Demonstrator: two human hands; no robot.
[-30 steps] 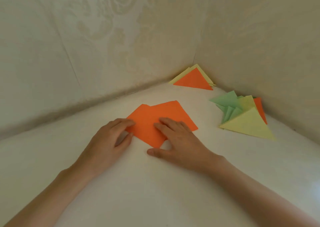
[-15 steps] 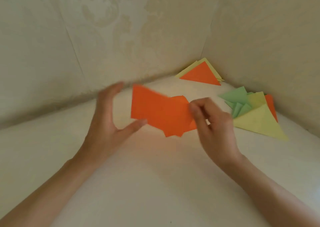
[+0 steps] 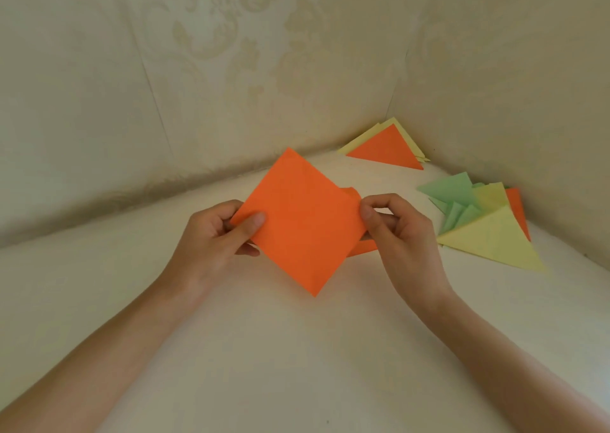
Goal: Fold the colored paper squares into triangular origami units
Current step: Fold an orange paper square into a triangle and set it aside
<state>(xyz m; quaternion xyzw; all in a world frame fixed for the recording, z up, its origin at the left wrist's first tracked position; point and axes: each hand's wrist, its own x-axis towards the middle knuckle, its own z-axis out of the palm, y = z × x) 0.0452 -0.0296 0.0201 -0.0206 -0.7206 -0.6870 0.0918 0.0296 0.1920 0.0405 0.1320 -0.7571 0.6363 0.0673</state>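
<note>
Your left hand (image 3: 214, 234) pinches the left corner of the orange square (image 3: 303, 221), thumb on top. Your right hand (image 3: 402, 234) pinches the right corner, thumb against forefinger. You hold the square on point, mid-scene, over the white surface (image 3: 297, 350). A second orange sheet (image 3: 363, 247) is mostly hidden behind it. Right, by the wall: a fanned pile of folded triangles (image 3: 488, 237). Far corner: an orange triangle (image 3: 386, 151) on yellow ones.
</note>
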